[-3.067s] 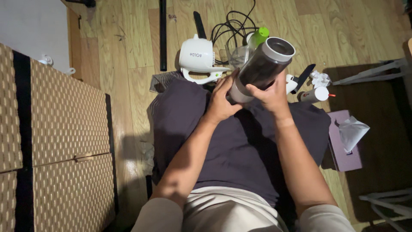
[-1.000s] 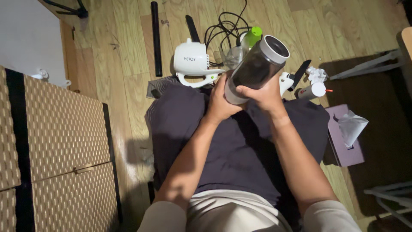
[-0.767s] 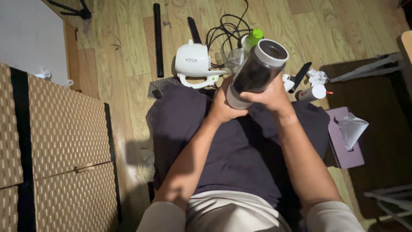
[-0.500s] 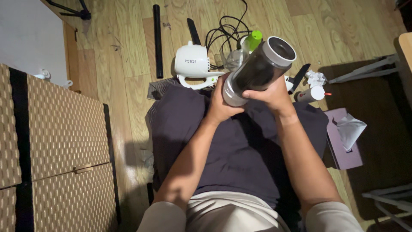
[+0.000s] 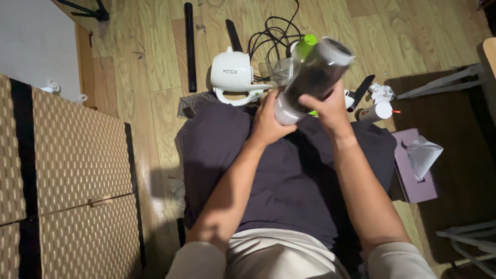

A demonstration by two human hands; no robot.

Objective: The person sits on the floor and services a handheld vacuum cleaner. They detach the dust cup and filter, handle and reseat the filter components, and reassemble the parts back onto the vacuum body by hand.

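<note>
dark cylindrical canister with silver rim (image 5: 310,77) | tilted, long axis up-right above white plastic vacuum body (image 5: 233,75) | left hand (image 5: 268,121) fingers wrapped round lower end | right hand (image 5: 330,106) fingers clasping middle

Cylinder (image 5: 310,80) in the hands: dark, nearly black body, pale grey at both ends. Floor (image 5: 155,62): light yellow-brown wood grain; white appliance (image 5: 235,75), black tube (image 5: 189,46), bright green cap (image 5: 309,40) lying on it. Boxes (image 5: 77,165): tan with pale woven dot pattern, black bands; lap cloth (image 5: 289,181) dark purple-grey; tissue box (image 5: 413,175) mauve with white tissue.
</note>
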